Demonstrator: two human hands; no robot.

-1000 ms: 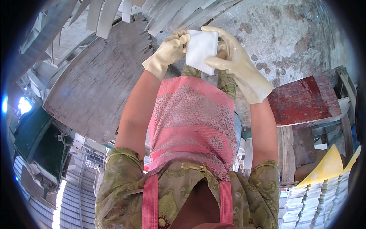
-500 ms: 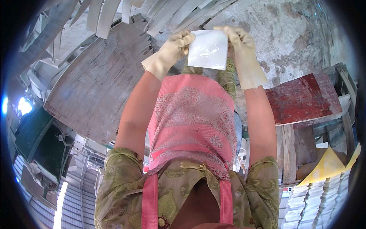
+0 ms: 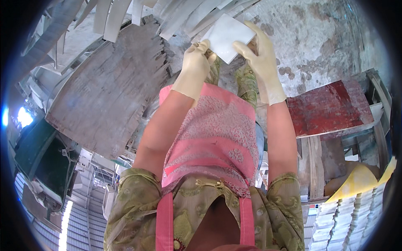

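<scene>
A white square tile [image 3: 228,37] with a smooth face is held up in front of me, turned so that its corners point up, down and to the sides. At its lower left edge, my left hand [image 3: 197,62] closes on it with curled fingers and thumb. My right hand [image 3: 260,58] grips the right-hand corner, its thumb over the face near the lower right edge and its fingers along the far side. Both hands wear cream rubber gloves. The tile hides part of the fingers.
A worn grey wooden board [image 3: 109,83] lies to the left. Long pale strips [image 3: 121,19] are piled at the far left. On the right are a red-topped board [image 3: 331,108] and stacked white tiles [image 3: 343,221] under a yellow sheet [image 3: 356,182]. The stained grey floor [image 3: 318,46] extends beyond.
The tile has turned from nearly level to corner-down and risen slightly. My left hand has moved right and lower; my right thumb now lies across the tile's face.
</scene>
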